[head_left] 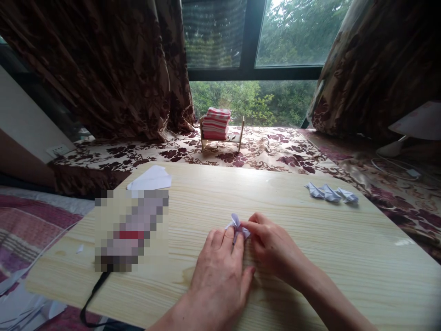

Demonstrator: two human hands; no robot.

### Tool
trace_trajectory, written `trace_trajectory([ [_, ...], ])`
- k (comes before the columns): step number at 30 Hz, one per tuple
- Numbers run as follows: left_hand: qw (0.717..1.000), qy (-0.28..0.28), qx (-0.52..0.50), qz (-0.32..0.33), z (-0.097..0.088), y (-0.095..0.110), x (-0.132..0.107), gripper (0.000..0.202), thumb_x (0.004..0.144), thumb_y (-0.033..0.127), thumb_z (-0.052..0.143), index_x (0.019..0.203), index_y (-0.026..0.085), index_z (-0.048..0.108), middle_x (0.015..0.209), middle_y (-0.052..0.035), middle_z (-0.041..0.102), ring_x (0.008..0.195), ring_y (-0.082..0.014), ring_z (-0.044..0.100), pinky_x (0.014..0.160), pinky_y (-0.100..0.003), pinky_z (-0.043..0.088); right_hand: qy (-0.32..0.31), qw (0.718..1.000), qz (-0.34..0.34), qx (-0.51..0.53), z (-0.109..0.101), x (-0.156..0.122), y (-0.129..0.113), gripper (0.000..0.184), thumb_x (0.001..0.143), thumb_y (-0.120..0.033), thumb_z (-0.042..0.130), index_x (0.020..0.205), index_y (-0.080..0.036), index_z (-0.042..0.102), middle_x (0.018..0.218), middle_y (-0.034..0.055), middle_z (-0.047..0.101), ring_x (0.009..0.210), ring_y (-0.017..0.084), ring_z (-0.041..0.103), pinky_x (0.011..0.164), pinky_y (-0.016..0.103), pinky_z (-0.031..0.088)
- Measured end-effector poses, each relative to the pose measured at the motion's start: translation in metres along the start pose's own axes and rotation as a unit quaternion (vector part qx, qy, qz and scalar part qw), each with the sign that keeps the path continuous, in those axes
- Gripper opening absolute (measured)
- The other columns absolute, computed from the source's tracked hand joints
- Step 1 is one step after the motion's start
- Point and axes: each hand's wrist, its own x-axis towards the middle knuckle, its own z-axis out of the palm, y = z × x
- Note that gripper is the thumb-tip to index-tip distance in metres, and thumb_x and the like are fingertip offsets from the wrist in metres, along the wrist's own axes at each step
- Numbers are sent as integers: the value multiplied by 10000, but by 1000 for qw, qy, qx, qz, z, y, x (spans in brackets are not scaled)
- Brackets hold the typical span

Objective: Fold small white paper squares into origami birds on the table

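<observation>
A small folded piece of white paper (237,226) lies on the pale wooden table, with a rounded flap standing up from it. My left hand (220,262) rests flat with its fingers stretched forward, the fingertips pressing the paper's near side and the thumb apart. From the right, my right hand (270,241) reaches in with a bent, closed grip, its index fingertip on the paper's right side; its thumb is hidden. Fingers cover part of the paper, so its full shape cannot be made out. Three folded paper figures (331,193) sit in a row at the table's far right.
White paper sheets (149,178) lie at the table's (213,184) far left. A blurred-out object (132,234) with a black strap (91,294) is nearer. Behind stands a small rack (239,142) holding striped folded cloth (216,124). A lamp (416,122) is at right.
</observation>
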Motion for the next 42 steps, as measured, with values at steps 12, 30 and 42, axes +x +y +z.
trace_trajectory([
  [12, 999, -25, 20, -11, 1, -2, 6, 492, 920, 422, 384, 1293, 119, 489, 1302, -121, 526, 1142, -297, 448, 1034, -555, 256, 46, 996, -26, 74, 3, 2, 13, 394, 817, -69, 400, 1047, -204, 689, 872, 54, 604, 768, 150, 597, 725, 272, 456],
  [30, 991, -54, -16, 118, -20, -44, 6, 442, 905, 389, 456, 1294, 180, 480, 1297, -77, 542, 1198, -249, 436, 1084, -498, 247, -86, 981, -172, -33, -29, 50, 6, 153, 781, -103, 565, 742, -169, 698, 802, 23, 618, 598, 80, 526, 570, 197, 380],
  [42, 993, -57, -22, 99, -18, -41, 7, 449, 927, 393, 397, 1322, 188, 453, 1350, -52, 516, 1220, -245, 430, 1105, -527, 189, -100, 975, -176, -91, -50, 54, 26, 285, 756, -21, 494, 929, -171, 665, 869, 43, 623, 677, 118, 556, 618, 227, 407],
])
